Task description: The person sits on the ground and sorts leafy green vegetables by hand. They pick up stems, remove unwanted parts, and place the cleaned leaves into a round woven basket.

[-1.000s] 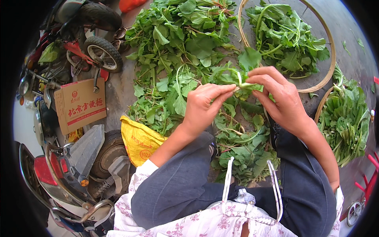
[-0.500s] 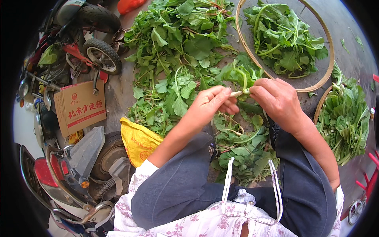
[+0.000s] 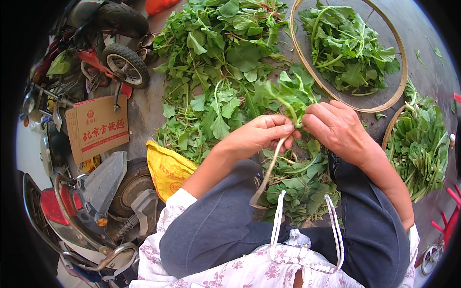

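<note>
Between my two hands is a leafy green plant (image 3: 290, 108), its stem pinched where the fingertips meet. My right hand (image 3: 335, 126) is closed on the stem from the right, with leaves rising above the knuckles. My left hand (image 3: 259, 137) presses thumb and fingers together at the same spot. From its fingertips a long, thin, pale strand (image 3: 270, 173) hangs over my left knee; whether it is root or stripped stem, I cannot tell. Beneath the hands, between my legs, lies a pile of loose greens (image 3: 300, 185).
A bigger heap of greens (image 3: 211, 53) spreads ahead. At the far right, a round wood-rimmed tray (image 3: 402, 91) holds more leaves; another leafy bunch (image 3: 422, 144) sits nearer. On the left are a yellow sack (image 3: 168, 168), a cardboard box (image 3: 98, 127) and a parked motorbike (image 3: 96, 206).
A long pale strand has come into view, hanging below my left fingertips. The plant's stem tip has swung left, and both hands have shifted slightly.
</note>
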Available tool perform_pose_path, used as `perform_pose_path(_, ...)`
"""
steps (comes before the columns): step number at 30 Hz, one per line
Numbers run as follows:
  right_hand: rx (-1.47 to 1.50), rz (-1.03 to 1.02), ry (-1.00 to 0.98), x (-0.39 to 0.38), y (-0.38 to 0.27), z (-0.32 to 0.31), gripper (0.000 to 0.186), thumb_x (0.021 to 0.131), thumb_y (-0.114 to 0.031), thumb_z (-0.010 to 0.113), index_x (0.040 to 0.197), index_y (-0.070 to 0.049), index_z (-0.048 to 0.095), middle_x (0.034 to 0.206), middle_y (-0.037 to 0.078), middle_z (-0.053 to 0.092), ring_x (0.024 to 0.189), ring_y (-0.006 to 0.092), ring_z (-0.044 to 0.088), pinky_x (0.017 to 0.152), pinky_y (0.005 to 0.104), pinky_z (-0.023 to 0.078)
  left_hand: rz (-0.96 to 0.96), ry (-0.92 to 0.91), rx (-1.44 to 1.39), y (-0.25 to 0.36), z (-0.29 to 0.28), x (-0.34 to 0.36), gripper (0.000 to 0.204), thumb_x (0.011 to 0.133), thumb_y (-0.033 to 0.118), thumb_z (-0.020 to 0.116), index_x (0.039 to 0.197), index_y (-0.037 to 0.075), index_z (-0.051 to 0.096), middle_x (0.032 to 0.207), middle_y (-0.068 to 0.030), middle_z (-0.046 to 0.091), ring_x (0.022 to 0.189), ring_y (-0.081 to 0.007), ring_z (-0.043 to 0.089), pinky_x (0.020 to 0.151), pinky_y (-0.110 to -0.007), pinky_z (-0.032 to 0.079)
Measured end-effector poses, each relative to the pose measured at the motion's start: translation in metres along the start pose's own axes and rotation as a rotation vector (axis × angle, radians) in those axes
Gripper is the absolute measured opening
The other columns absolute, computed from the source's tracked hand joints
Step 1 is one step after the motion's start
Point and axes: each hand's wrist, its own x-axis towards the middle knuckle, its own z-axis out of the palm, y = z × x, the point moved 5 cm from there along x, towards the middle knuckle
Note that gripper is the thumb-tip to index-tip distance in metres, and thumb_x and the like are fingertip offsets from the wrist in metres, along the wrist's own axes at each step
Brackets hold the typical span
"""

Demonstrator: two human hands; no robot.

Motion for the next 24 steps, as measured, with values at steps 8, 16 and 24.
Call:
perform_pose_path(8,0.143,0.353,0.019,-0.007,0.005,0.011,0.018,0.078,-0.012,0.067,0.082,-0.007,0.051,0.079,0.008,0.051,0.07,0.0258,0.059,0.061,0.0361,0.046,0.162,0.162,0.133,0.0,-0.004,0.005,0.02,0.096,0.019,0.062,0.107,0.003,0.065,0.096,-0.0031,0.069,0.083,-0.0098,0.064,0.07,-0.022,0.047)
perform_pose_path(16,0.74,0.796,-0.183,-0.019,0.017,0.027,0.016,0.084,-0.013,0.069,0.086,-0.001,0.058,0.069,0.009,0.058,0.052,0.0195,0.054,0.049,0.0338,0.043,0.334,0.297,0.374,-0.007,-0.007,0.007,0.02,0.093,0.009,0.065,0.111,0.001,0.066,0.098,-0.0035,0.07,0.088,-0.01,0.064,0.079,-0.026,0.052)
perform_pose_path(24,1.934,1.091,-0.271,-0.04,0.017,0.058,0.019,0.091,-0.021,0.067,0.089,-0.002,0.062,0.064,-0.006,0.051,0.048,0.0021,0.039,0.045,0.0188,0.028,0.471,0.384,0.455,0.001,0.004,0.006,0.014,0.089,0.009,0.068,0.101,0.001,0.07,0.081,-0.0013,0.069,0.069,-0.005,0.058,0.063,-0.023,0.048)
